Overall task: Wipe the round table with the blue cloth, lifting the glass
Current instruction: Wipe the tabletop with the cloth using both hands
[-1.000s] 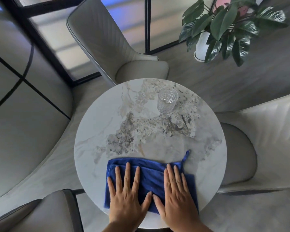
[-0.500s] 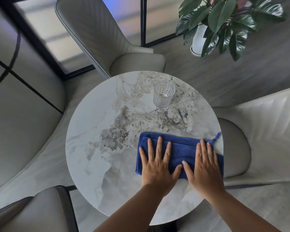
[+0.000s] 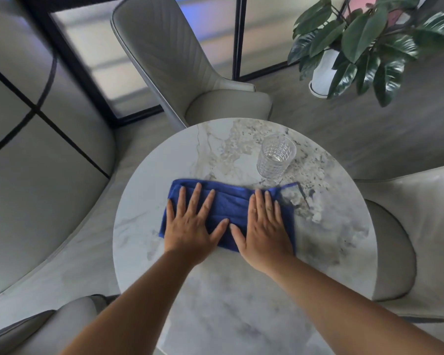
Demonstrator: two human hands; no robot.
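Head view. Blue cloth (image 3: 228, 213) lies flat mid-table on the round table (image 3: 331, 252), folded into a long strip. Left hand (image 3: 192, 224) and right hand (image 3: 264, 229) both rest on it palm-down, fingers spread wide, gripping nothing. Glass (image 3: 276, 156) stands upright on the far right part of the top, just beyond the cloth's far edge; whether they touch, cannot tell.

Judgement: cloth is soft and limp, slides under flat pressure, bunches if pinched. Glass looks patterned, rigid, breakable, probably light and empty; take it around the side wall, one hand, lift straight up. Marble-look top likely slick.
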